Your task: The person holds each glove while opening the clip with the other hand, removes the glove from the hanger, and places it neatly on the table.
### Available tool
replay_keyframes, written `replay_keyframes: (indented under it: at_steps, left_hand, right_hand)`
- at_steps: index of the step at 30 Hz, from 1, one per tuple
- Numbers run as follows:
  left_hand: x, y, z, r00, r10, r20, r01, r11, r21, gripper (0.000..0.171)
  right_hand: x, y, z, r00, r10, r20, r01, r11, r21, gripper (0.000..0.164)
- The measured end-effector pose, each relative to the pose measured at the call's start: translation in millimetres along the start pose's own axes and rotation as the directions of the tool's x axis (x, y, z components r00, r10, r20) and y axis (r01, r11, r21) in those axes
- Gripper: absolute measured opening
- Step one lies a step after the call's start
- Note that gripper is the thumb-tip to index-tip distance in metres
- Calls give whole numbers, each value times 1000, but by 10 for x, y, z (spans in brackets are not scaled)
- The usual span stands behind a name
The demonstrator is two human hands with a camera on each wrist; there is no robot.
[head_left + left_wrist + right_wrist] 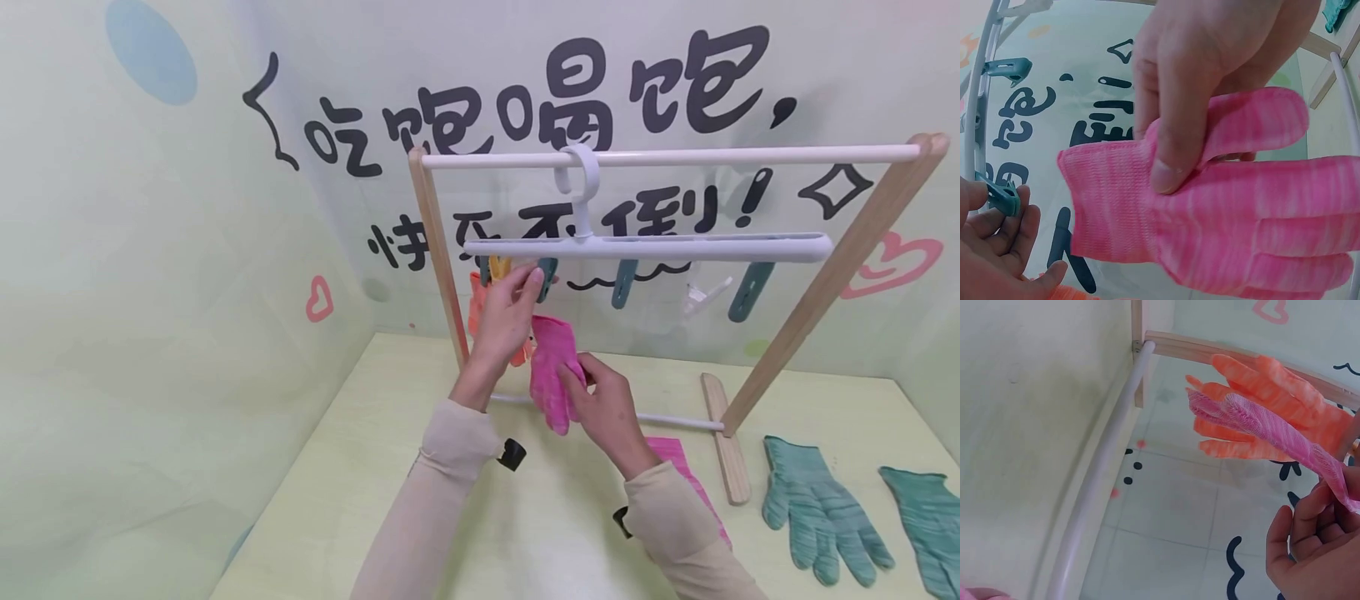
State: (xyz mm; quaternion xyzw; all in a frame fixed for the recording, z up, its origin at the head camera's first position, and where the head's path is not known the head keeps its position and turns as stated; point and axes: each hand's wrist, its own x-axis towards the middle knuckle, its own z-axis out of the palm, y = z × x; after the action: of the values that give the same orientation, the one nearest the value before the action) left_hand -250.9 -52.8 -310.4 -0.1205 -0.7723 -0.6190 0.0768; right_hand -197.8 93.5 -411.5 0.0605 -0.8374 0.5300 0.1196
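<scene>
My left hand [504, 321] is raised under the white hanger [645, 247]. In the left wrist view its thumb and fingers pinch a teal clothespin [1004, 197] on the hanger. With thumb and fingers my right hand [609, 408] grips a pink knit glove [553, 375] by its side. The glove's cuff points up toward the hanger and its fingers hang down. Behind my left hand an orange glove [1272, 406] hangs near the left end, beside a yellow clothespin [499, 267].
The hanger hooks over the top rail [750, 156] of a wooden-legged rack [832, 275]. More teal clothespins [624, 283] and a white clothespin [705, 294] hang to the right. Another pink glove [675, 454] lies partly under my right forearm. Green gloves [821, 508] lie at the table's right.
</scene>
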Motion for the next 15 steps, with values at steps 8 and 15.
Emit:
replay_keyframes:
  at_steps: [8,15]
  left_hand:
    - [-26,-29,-24,1000,9,-12,-9,1000,-2,35]
    - [-48,-82,-35,1000,31,-6,-31,999,-9,36]
  right_hand:
    - [-99,160,1,997,62,46,-64,997,35,12]
    - [-212,257,20,995,78,66,-81,996,40,16]
